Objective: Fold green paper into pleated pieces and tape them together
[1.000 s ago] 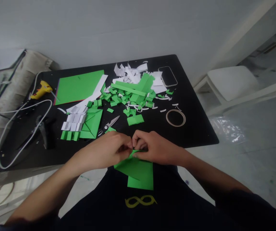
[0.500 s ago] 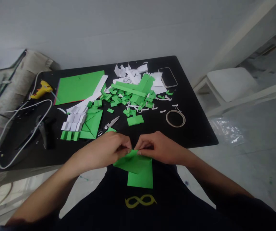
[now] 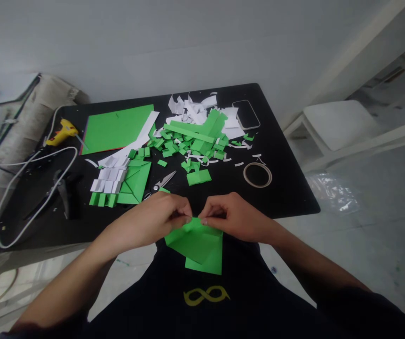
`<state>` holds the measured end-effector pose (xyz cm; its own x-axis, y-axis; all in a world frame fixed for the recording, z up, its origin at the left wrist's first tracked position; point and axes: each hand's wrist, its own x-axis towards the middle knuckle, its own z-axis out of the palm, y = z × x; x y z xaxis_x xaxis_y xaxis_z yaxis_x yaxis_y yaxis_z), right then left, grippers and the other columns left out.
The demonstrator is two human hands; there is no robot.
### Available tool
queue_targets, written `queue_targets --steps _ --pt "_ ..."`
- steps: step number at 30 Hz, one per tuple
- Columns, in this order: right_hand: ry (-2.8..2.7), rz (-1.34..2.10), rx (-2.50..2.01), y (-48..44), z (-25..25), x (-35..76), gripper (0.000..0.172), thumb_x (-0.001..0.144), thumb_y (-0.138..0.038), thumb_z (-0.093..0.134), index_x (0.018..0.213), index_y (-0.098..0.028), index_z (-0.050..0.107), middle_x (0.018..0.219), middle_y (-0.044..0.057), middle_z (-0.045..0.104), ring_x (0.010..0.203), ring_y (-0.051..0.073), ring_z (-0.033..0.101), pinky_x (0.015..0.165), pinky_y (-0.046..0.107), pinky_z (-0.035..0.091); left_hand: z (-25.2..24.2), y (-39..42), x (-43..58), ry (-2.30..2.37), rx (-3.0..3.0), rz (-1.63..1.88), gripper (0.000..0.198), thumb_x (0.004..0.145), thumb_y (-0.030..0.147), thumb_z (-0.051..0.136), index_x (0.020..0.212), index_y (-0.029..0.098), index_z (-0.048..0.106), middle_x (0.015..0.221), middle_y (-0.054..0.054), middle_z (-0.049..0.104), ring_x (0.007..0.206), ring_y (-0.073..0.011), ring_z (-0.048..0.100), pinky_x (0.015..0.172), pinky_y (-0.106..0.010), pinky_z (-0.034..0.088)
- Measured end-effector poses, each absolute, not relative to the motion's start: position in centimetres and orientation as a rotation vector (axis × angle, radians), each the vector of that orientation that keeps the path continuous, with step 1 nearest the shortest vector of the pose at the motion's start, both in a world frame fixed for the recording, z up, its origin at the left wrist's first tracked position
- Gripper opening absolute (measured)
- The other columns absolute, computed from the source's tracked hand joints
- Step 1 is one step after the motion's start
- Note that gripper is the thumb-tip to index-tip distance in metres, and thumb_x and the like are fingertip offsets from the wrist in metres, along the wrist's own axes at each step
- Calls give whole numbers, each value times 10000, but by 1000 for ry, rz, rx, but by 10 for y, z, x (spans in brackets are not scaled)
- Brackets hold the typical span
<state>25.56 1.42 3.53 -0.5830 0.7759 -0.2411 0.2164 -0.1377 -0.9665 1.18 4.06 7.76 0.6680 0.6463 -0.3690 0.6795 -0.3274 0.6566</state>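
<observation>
A folded green paper sheet (image 3: 198,245) hangs over my lap at the near edge of the black table (image 3: 287,188). My left hand (image 3: 156,219) pinches its top edge on the left side, fingers closed. My right hand (image 3: 228,216) pinches the same edge a little to the right, fingers closed too. The two pinches sit close together with a small gap between them. Scissors (image 3: 162,182) lie on the table just beyond my left hand.
Several green and white paper scraps (image 3: 191,136) cover the table's middle. A large green sheet (image 3: 115,127), a yellow glue gun (image 3: 60,132) with white cable (image 3: 29,174), a tape ring (image 3: 258,173) and a phone (image 3: 246,113) lie around. A white stool (image 3: 339,122) stands to the right.
My hands have drawn slightly apart along the paper's top edge, and the green sheet has opened out flatter and tilted a little to the left.
</observation>
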Motion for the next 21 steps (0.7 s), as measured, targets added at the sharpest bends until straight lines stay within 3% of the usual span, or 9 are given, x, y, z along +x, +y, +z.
queue_targets --steps 7,13,21 --pt "-1688 1743 -1113 14 35 255 9 902 -186 765 905 -193 769 895 31 836 862 190 807 789 297 607 78 40 12 1019 2036 -23 152 957 207 601 914 216 747 806 9 744 725 -151 663 673 -278 427" --pt "-1813 1688 -1130 17 36 250 127 884 -168 777 1006 -198 796 930 35 845 914 212 817 829 315 619 79 41 14 1032 2056 -64 135 937 218 615 931 215 750 795 4 744 723 -161 671 659 -279 422" --pt "-1822 1626 -1178 16 33 242 69 863 -208 815 931 -204 803 867 24 834 862 211 799 786 315 599 80 46 17 1034 1972 -26 120 942 258 646 900 201 744 753 16 726 674 -141 650 632 -269 432"
